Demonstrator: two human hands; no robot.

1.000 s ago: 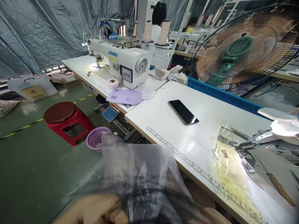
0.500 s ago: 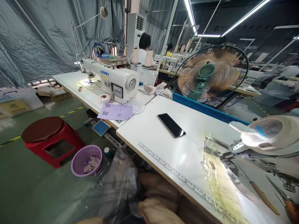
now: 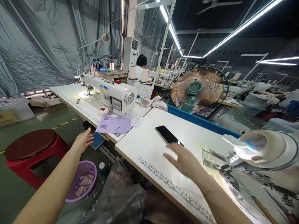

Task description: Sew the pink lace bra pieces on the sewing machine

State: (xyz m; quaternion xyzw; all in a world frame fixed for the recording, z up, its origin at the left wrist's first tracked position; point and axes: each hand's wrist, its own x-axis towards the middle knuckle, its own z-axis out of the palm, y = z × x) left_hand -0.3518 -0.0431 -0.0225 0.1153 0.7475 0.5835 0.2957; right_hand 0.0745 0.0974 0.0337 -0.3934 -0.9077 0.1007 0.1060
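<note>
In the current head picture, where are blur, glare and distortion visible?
Head view: the fan blades look smeared, the right hand slightly soft; head view: glare shows beneath the needle end of the JUKI sewing machine; head view: the red stool seems stretched near the left edge.

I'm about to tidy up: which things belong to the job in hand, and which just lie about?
Likely the job's, judged by nearness alone:
purple paper, near the left hand
phone, beside the right hand

Seemingly just lying about:
stool
purple basket
wooden-handled tool
</note>
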